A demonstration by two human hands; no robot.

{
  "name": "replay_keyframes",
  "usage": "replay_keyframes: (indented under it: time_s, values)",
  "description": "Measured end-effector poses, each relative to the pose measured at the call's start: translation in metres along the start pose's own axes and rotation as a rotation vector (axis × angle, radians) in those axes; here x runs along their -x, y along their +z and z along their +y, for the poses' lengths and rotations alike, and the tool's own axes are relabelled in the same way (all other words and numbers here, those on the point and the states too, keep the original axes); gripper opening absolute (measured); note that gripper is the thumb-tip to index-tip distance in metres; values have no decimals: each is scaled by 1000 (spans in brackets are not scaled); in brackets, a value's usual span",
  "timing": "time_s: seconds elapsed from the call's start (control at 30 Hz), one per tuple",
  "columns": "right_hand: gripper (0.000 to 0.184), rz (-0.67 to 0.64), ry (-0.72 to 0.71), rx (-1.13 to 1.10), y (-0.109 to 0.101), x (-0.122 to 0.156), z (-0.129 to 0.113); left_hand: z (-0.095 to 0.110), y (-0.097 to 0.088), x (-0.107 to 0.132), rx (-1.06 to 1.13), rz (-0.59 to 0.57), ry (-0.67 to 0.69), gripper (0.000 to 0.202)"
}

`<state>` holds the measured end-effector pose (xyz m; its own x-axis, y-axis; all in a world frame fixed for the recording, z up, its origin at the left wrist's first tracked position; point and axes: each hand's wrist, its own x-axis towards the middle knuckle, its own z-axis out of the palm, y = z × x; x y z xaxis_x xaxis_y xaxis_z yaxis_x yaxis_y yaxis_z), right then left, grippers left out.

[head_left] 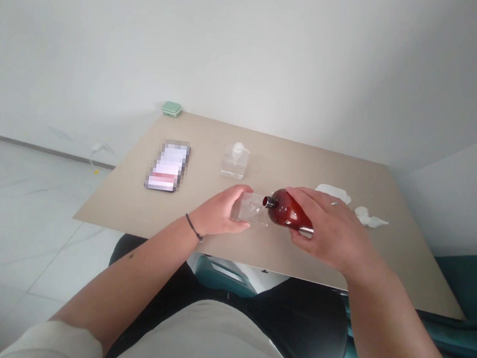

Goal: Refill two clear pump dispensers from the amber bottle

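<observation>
mid-frame, the left hand [217, 211] closes its fingers [239, 193] around a clear square bottle [254, 208]; the right hand [330, 229] grips an amber bottle [289, 210], its neck just beside the clear one, over the counter [117, 202], with open room toward its left edge.

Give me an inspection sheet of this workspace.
Surface: beige table top.
Job's things: amber bottle, tilted, black neck at a clear square container.
Clutter: phone, screen blurred; clear bottle with white cap; white tissue; white pad; green case.
Grippers: left hand, fingers around the container; right hand, fingers over the bottle.
Cables: possible white cord on the floor by the wall, unclear.
Surroundings: white wall, pale tiled floor, teal chair.
</observation>
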<state>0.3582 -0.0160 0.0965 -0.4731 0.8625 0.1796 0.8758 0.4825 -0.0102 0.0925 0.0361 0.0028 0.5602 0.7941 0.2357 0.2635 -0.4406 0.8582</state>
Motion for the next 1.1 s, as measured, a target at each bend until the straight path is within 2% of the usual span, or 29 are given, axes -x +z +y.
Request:
replay_keyframes:
  time_s: [0.27, 0.57, 0.77, 1.1]
  values:
    - [68, -11, -14, 23, -5, -1, -2, 2, -1, 0, -10, -1, -2, 71]
    - [67, -138, 26, -12, -15, -6, -3, 4, -1, -1, -2, -19, -25, 72]
    - [65, -118, -36, 45, -17, -10, 0, 6, -2, -1, -19, -25, -9, 70]
    - [67, -112, -52, 70, -17, -12, 2, 5, -1, -1, -24, -27, -19, 71]
